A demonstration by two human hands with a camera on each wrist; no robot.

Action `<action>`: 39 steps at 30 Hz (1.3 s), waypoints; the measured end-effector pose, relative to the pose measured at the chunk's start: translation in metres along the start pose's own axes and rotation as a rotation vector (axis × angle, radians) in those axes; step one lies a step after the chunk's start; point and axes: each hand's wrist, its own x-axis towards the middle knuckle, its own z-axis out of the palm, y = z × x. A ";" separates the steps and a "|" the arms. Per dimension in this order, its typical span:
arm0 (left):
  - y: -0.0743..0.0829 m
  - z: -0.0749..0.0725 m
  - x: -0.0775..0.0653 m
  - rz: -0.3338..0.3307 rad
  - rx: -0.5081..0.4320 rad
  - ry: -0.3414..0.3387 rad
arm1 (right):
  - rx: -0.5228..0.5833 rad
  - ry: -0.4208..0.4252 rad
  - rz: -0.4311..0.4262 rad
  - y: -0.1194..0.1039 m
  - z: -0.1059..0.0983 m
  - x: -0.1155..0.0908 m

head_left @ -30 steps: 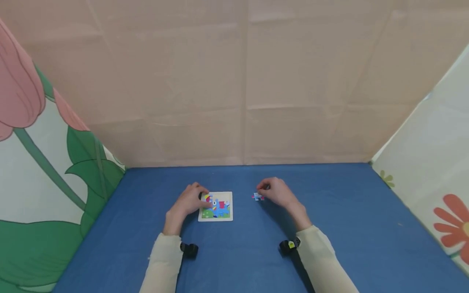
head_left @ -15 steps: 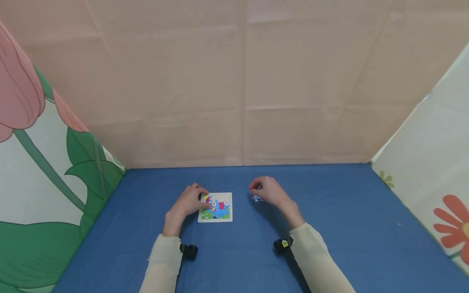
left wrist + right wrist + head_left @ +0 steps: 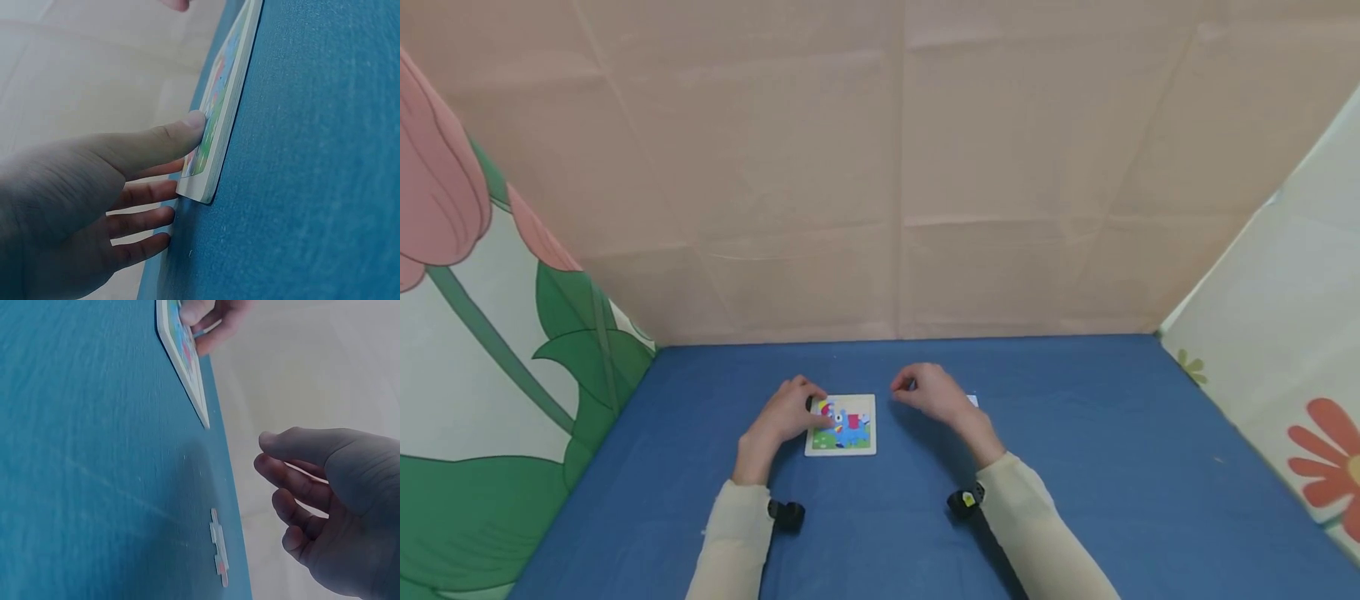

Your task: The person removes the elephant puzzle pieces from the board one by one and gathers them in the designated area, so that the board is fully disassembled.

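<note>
A small square jigsaw puzzle board [image 3: 850, 450] with a pale frame and a blue animal picture lies on the blue table. My left hand [image 3: 786, 414] holds it at its left side; in the left wrist view the thumb [image 3: 194, 122] lies over the picture and the index finger meets the edge. Right of the board, my right hand [image 3: 932, 392] hovers over the cloth. Its fingers [image 3: 300, 487] are loosely curled, with nothing visible between them. Below that hand in the right wrist view lies a loose puzzle piece [image 3: 220, 547]. A pale piece [image 3: 972, 400] peeks out behind the right hand.
Blue cloth [image 3: 1075, 433] covers the table. A beige backdrop [image 3: 895, 208] rises at its far edge, with printed flower panels [image 3: 587, 350] at the sides. Each wrist carries a small black camera [image 3: 787, 516].
My right hand has moved left toward the board, covering the loose piece seen earlier under its fingertips and uncovering a pale piece to its right. The left hand and board stay put.
</note>
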 end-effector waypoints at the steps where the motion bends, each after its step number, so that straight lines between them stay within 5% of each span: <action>1: 0.000 0.000 0.000 0.001 0.002 0.000 | -0.003 0.001 -0.008 -0.001 0.001 0.001; 39: 0.000 -0.001 0.000 0.007 -0.009 -0.004 | -0.053 -0.159 -0.129 -0.039 0.041 0.027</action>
